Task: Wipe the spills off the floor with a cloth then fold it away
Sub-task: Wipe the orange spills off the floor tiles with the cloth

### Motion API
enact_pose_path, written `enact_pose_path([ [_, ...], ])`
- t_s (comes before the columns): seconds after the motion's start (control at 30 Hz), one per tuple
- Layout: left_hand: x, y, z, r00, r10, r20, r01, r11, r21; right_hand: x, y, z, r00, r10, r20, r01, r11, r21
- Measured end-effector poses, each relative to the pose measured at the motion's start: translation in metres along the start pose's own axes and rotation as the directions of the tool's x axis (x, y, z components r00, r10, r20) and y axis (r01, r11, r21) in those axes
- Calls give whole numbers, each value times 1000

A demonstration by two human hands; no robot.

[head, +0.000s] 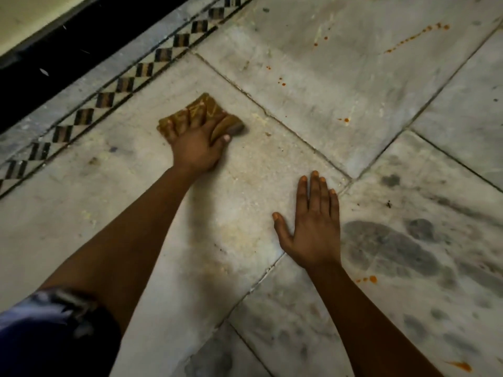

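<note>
Two bare forearms and hands; the left arm (130,240) wears a short dark blue sleeve (51,330) with pale patterning near the elbow.

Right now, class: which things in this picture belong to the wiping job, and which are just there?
Part of the job:
brown cloth, under the left hand
orange spills, still on the floor
right hand, flat on the floor

Just there:
checkered border strip
grey smudges

The left hand (193,144) hides part of the cloth (201,115). An orange spill (461,365) runs toward the bottom edge; the blurred sleeve (40,322) is cut off at the left
</note>
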State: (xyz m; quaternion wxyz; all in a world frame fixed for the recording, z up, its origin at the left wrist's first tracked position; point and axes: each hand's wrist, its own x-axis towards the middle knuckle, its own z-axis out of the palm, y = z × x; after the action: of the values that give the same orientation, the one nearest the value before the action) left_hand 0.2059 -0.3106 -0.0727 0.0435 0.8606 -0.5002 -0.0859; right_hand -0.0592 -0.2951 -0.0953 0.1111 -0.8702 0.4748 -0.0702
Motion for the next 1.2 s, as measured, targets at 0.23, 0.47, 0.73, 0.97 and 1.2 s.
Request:
enact_pose_path([
  [0.23, -97, 36, 6, 985, 169, 43, -168, 986, -12, -2, 0, -7, 996, -15, 84, 12, 999, 37],
  [0.47, -163, 37, -43, 992, 76, 100, -10, 841, -542, 2, 8, -42, 952, -113, 283, 50, 974, 222],
  [0.73, -189, 73, -105, 887, -111, 447, 448, -21, -894, -15, 10, -102, 972, -161, 172, 89, 927, 364],
  [0.97, -189, 107, -161, 879, -183, 441, 456, 52, -888, -9, 35, -152, 983, -166, 82, 123, 916, 382],
  [1.2, -155, 120, -177, 908, -181, 377, 416, 293, -861, -11, 68, -156, 996, -69, 54, 44, 928, 370],
])
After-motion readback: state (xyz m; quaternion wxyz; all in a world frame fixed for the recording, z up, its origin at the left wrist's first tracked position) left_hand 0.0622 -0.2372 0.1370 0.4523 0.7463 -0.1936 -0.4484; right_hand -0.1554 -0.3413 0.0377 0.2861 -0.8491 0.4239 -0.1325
